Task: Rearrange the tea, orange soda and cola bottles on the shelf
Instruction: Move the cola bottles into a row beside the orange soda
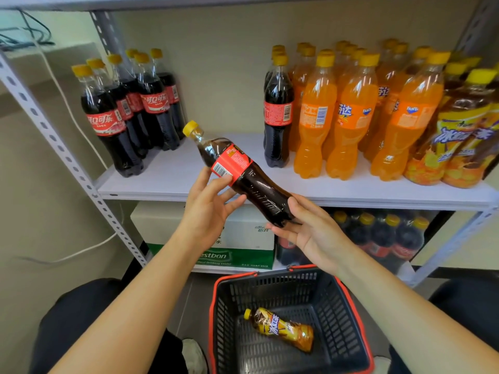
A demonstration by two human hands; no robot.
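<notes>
**While the cola's mid-air: bottle slanted in front of the shelf**

As it sits right now, the cola bottle [243,174] is held in front of the shelf [189,168], over the gap in the middle; its long axis runs diagonally, yellow cap up and to the left, base down to the right. On the shelf's left stands a cola cluster [127,109]; on the right, another cola row [278,114], then orange sodas [351,117], then tea bottles [459,136]. Below sits a basket [224,306] with one tea bottle [280,329] lying in it. The left hand [208,211] loosely wraps the label part, thumb on the barcode; the right hand [310,228] cups the base, fingers half curled underneath.
</notes>
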